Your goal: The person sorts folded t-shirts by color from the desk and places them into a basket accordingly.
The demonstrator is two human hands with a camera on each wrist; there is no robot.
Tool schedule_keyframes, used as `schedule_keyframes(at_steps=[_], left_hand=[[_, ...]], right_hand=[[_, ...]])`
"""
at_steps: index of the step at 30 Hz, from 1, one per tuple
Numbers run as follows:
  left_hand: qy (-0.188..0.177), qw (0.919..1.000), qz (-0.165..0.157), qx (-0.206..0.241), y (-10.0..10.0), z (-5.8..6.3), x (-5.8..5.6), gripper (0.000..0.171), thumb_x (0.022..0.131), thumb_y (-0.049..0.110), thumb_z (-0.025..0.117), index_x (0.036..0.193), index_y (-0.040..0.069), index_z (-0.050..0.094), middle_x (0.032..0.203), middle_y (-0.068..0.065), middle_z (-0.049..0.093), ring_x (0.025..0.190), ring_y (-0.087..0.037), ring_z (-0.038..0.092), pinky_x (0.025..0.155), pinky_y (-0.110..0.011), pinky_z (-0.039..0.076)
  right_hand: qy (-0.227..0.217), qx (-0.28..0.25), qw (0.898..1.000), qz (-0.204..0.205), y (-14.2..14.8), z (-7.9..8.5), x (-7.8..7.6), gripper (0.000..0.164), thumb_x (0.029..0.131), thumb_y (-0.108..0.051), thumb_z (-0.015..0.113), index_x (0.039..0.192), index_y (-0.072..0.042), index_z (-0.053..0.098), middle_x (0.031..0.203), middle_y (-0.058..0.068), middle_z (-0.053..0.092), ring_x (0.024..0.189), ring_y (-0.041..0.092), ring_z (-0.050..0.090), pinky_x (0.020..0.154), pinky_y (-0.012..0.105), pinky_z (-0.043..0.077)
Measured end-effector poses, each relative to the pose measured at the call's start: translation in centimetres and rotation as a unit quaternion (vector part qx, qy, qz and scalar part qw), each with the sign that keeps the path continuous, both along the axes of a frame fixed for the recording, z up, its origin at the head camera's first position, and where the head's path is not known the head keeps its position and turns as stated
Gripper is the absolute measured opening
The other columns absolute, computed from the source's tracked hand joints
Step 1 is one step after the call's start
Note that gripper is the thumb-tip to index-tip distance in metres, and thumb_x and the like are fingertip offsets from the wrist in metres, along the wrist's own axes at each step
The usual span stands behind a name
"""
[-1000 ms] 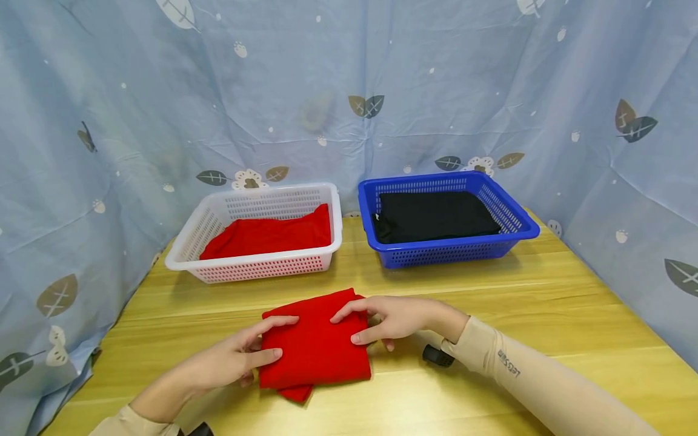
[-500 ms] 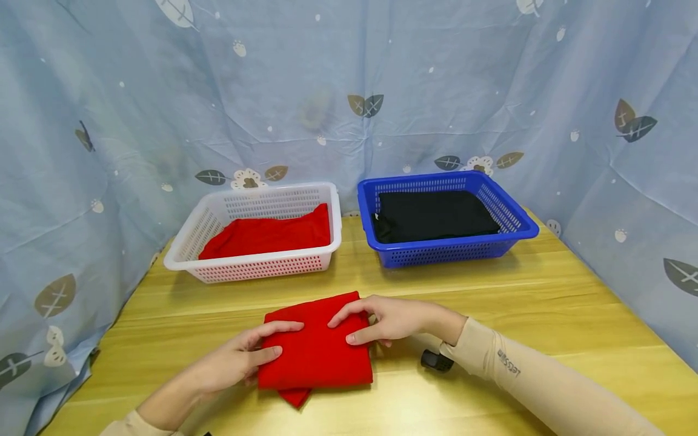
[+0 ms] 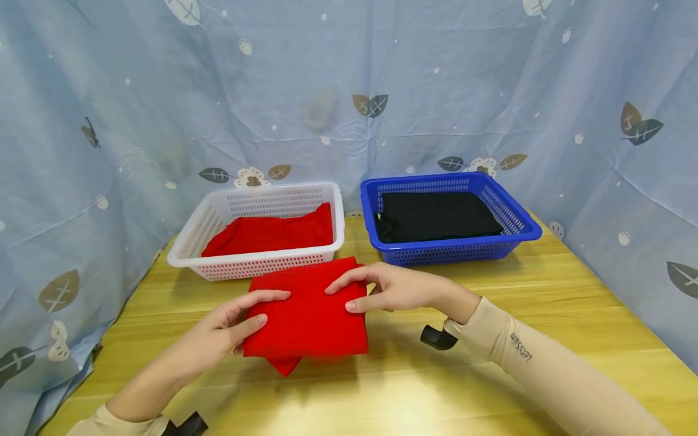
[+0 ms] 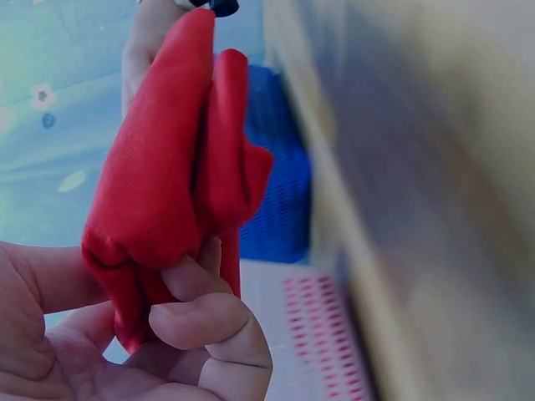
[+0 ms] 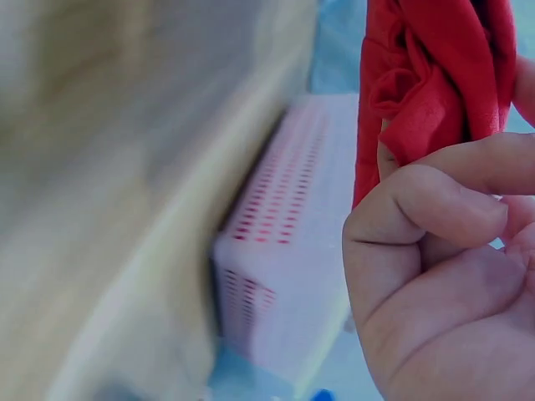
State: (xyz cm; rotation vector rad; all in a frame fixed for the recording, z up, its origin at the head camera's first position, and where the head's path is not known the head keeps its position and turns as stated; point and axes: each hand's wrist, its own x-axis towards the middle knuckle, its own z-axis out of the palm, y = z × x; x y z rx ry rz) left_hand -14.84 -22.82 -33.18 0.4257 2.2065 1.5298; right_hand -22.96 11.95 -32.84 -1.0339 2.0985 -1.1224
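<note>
A folded red cloth garment (image 3: 308, 315) hangs above the table between both hands, one corner drooping below its near edge. On its left edge, my left hand (image 3: 226, 324) grips it with thumb and index on top; the left wrist view shows the other fingers curled beneath the red cloth (image 4: 150, 175). My right hand (image 3: 400, 287) holds the opposite edge the same way, its lower fingers bent under the layers in the right wrist view. Behind the garment stands a white basket (image 3: 188, 263) with another red cloth (image 3: 269, 234) lying inside.
A blue basket (image 3: 436, 246) holding a folded black cloth (image 3: 442, 215) stands at the back right. Both baskets rest on a wood-grain table (image 3: 491, 339). A patterned blue curtain (image 3: 305, 79) hangs behind and along both sides.
Both hands have lifted the folded red garment off the table and moved it forward, slightly left, towards the white basket. The baskets have stayed in place.
</note>
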Motion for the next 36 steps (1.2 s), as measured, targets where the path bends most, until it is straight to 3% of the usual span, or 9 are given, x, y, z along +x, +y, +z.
schedule_keyframes(at_steps=[4,6,11,14,18,24,28,32,36], left_hand=[[0.042,0.9990,0.012,-0.002,-0.2,1.9,-0.5,0.045,0.112,0.020,0.056,0.157,0.021,0.053,0.133,-0.016,0.058,0.108,-0.025,0.067,0.082,-0.032,0.061],[0.066,0.9975,0.023,-0.010,-0.3,2.7,-0.8,0.044,0.113,0.019,0.055,0.156,0.022,0.054,0.124,-0.012,0.061,0.102,-0.023,0.067,0.079,-0.031,0.061],[0.123,0.9901,0.053,-0.041,-1.1,4.7,-2.0,0.041,0.113,0.022,0.055,0.154,0.027,0.056,0.110,-0.005,0.056,0.078,-0.021,0.057,0.065,-0.029,0.051],[0.123,0.9907,0.053,-0.023,-1.7,5.6,-3.2,0.042,0.114,0.023,0.052,0.156,0.025,0.053,0.132,-0.003,0.058,0.092,-0.018,0.067,0.073,-0.027,0.057],[0.104,0.9929,0.057,-0.007,-2.3,6.4,-5.1,0.042,0.116,0.023,0.048,0.158,0.023,0.050,0.145,-0.002,0.054,0.113,-0.015,0.071,0.088,-0.029,0.063],[0.121,0.9866,0.092,-0.059,-2.9,6.9,-8.5,0.040,0.116,0.023,0.046,0.156,0.021,0.051,0.140,-0.001,0.050,0.094,-0.010,0.069,0.078,-0.024,0.056],[0.122,0.9824,0.108,-0.091,-3.3,6.9,-10.9,0.041,0.116,0.022,0.046,0.157,0.021,0.049,0.107,0.001,0.054,0.074,-0.013,0.056,0.069,-0.025,0.050],[0.118,0.9788,0.121,-0.116,-3.8,6.6,-12.9,0.043,0.115,0.021,0.048,0.158,0.022,0.049,0.079,0.003,0.041,0.065,-0.018,0.039,0.064,-0.027,0.043],[0.118,0.9749,0.128,-0.138,-4.3,5.7,-14.7,0.045,0.114,0.018,0.049,0.159,0.021,0.050,0.085,-0.001,0.044,0.067,-0.017,0.042,0.065,-0.027,0.044]], right_hand=[[0.009,-0.014,1.000,-0.006,-0.4,1.8,-0.7,0.041,0.106,-0.026,0.069,0.147,-0.028,0.063,0.138,-0.001,0.064,0.077,0.018,0.064,0.072,0.027,0.050],[0.020,-0.021,0.999,-0.013,-0.8,2.5,-1.1,0.041,0.106,-0.026,0.069,0.147,-0.027,0.063,0.141,-0.001,0.064,0.084,0.019,0.066,0.075,0.028,0.051],[0.031,-0.040,0.998,-0.045,-2.0,4.1,-2.7,0.039,0.106,-0.029,0.069,0.145,-0.030,0.064,0.123,0.002,0.066,0.063,0.020,0.043,0.063,0.028,0.038],[0.033,-0.055,0.996,-0.063,-3.0,4.8,-3.9,0.038,0.106,-0.030,0.068,0.145,-0.030,0.065,0.107,0.003,0.066,0.060,0.019,0.035,0.060,0.027,0.035],[0.039,-0.065,0.993,-0.086,-4.2,5.2,-5.6,0.038,0.107,-0.031,0.068,0.144,-0.029,0.065,0.096,0.008,0.061,0.056,0.019,0.027,0.058,0.028,0.031],[0.040,-0.065,0.990,-0.119,-6.1,5.1,-8.3,0.039,0.107,-0.030,0.068,0.146,-0.026,0.065,0.101,0.013,0.057,0.054,0.017,0.029,0.057,0.026,0.033],[0.047,-0.057,0.987,-0.144,-7.4,5.1,-10.2,0.041,0.106,-0.030,0.069,0.147,-0.024,0.064,0.116,0.006,0.058,0.057,0.016,0.034,0.062,0.028,0.038],[0.057,-0.042,0.983,-0.171,-8.6,4.8,-11.7,0.042,0.105,-0.030,0.070,0.146,-0.023,0.065,0.144,0.004,0.056,0.086,0.014,0.054,0.088,0.032,0.050],[0.070,-0.018,0.980,-0.186,-10.0,4.2,-12.6,0.042,0.105,-0.029,0.069,0.146,-0.020,0.065,0.160,0.005,0.052,0.134,0.016,0.052,0.123,0.039,0.042]])
